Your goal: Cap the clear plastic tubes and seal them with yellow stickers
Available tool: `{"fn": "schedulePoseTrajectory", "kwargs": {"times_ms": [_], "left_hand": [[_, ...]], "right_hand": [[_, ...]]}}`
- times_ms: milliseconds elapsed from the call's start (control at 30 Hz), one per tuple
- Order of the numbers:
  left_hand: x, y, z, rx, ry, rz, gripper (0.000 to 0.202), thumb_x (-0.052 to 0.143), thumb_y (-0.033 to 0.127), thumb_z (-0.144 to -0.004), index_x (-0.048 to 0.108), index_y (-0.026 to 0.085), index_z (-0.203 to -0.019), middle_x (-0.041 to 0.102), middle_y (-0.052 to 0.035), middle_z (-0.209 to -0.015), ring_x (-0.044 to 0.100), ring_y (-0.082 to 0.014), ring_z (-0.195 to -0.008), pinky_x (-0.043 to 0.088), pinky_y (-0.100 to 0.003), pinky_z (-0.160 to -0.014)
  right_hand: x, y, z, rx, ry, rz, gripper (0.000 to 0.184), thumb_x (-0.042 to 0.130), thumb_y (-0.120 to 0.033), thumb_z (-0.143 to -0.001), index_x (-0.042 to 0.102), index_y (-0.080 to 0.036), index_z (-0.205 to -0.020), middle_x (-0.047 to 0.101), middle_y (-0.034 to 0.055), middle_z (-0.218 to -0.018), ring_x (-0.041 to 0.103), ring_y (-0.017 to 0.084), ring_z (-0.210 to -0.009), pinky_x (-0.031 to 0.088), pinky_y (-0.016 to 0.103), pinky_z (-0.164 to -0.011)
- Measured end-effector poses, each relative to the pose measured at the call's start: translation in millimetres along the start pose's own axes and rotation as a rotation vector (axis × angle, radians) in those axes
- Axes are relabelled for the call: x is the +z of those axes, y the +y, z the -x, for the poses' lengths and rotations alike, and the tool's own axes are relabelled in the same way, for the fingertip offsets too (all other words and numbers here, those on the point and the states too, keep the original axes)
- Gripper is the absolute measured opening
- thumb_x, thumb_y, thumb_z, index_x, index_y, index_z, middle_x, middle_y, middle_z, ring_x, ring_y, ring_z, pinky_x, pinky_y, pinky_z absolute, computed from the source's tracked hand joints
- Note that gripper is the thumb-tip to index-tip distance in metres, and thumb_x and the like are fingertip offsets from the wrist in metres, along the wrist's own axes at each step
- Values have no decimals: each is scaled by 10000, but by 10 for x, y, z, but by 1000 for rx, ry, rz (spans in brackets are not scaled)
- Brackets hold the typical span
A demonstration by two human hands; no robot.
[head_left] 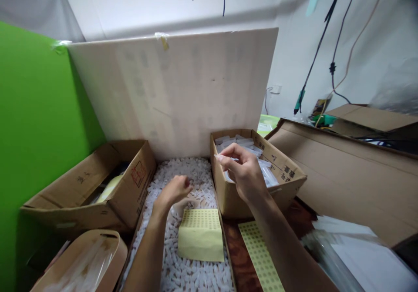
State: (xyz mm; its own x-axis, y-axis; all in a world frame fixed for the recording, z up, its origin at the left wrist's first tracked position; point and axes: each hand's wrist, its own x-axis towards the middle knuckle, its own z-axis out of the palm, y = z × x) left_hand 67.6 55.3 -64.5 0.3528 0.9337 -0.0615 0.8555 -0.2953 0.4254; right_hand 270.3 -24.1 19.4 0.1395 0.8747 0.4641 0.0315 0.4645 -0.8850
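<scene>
My right hand (243, 168) is raised at the near edge of a cardboard box (225, 200) with clear plastic pieces (267, 174) inside. Between its thumb and fingertips is a small whitish piece (217, 156), too small to name. My left hand (174, 191) is closed, fingers curled, over a long shallow box full of small white plastic pieces (192, 279); whatever it grips is hidden. Just below that hand lies something translucent, blurred. A yellow sticker sheet (200, 239) with rows of small round labels lies on the white pieces, nearer to me.
Another sticker sheet (261, 255) lies under my right forearm. To the left stand an open cardboard box (124, 213) and a beige bin (114, 257) with clear plastic inside. A white board (183, 92) rises behind; a cardboard flap (339, 179) and plastic-wrapped white sheets (369, 257) are at right.
</scene>
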Motion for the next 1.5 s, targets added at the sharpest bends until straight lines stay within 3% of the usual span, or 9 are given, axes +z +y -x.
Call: {"fn": "schedulePoseTrajectory", "kwargs": {"times_ms": [67, 200, 300, 400, 633, 967, 1233, 1500], "left_hand": [[-157, 76, 70, 129, 70, 110, 184, 591, 321, -968, 663, 152, -969, 749, -83, -932, 706, -192, -873, 538, -292, -804], [-440, 268, 275, 369, 212, 319, 261, 580, 404, -978, 643, 177, -1088, 728, -58, -1024, 687, -167, -937, 545, -280, -854], [-546, 373, 408, 541, 359, 493, 239, 665, 381, -934, 685, 184, -1067, 697, -62, -1027, 660, -161, -904, 546, -277, -811], [-579, 427, 464, 612, 438, 540, 187, 696, 324, -919, 708, 191, -1049, 662, -55, -1001, 638, -151, -895, 536, -251, -765], [-580, 370, 415, 623, 498, 359, 168, 664, 223, -918, 741, 227, -1067, 592, -29, -989, 606, -115, -781, 546, -258, -740], [-578, 301, 402, 584, 520, 271, 167, 616, 137, -914, 755, 221, -952, 574, -28, -981, 595, -115, -808, 495, -230, -729], [-579, 284, 403, 457, 470, 280, 129, 745, 293, -865, 759, 210, -963, 693, -16, -837, 613, -143, -708, 483, -244, -685], [-611, 464, 508, 510, 468, 442, 176, 697, 358, -916, 724, 201, -990, 749, -12, -863, 660, -148, -754, 507, -234, -721]], "right_hand": [[-8, -20, 4, -57, -25, 91, 170, 698, -331, -863, 632, -201, -775, 594, -15, -722, 540, 123, -656, 417, 258, -610], [-50, -33, -6, -123, -229, 296, 133, 631, -330, -942, 684, -211, -914, 638, -9, -763, 596, 145, -733, 441, 282, -698], [-86, -32, -17, -156, -304, 362, 108, 643, -288, -937, 717, -223, -982, 670, -1, -825, 620, 156, -783, 458, 295, -743], [-95, -38, -16, -191, -349, 381, 122, 683, -239, -905, 742, -243, -1012, 712, 11, -942, 647, 174, -888, 478, 313, -821], [-100, -45, -26, -183, -319, 401, 115, 697, -259, -904, 754, -247, -1003, 719, 22, -937, 645, 186, -869, 483, 326, -804], [-65, 31, -22, -124, -331, 431, 111, 715, -282, -884, 702, -227, -980, 696, 17, -868, 620, 179, -789, 456, 308, -710], [-56, 40, -26, -116, -337, 438, 84, 708, -260, -883, 675, -214, -944, 685, 13, -852, 627, 178, -800, 450, 301, -714], [-28, 36, -29, -146, -338, 396, 66, 728, -248, -891, 678, -214, -918, 698, 2, -885, 653, 173, -852, 469, 303, -770]]}}
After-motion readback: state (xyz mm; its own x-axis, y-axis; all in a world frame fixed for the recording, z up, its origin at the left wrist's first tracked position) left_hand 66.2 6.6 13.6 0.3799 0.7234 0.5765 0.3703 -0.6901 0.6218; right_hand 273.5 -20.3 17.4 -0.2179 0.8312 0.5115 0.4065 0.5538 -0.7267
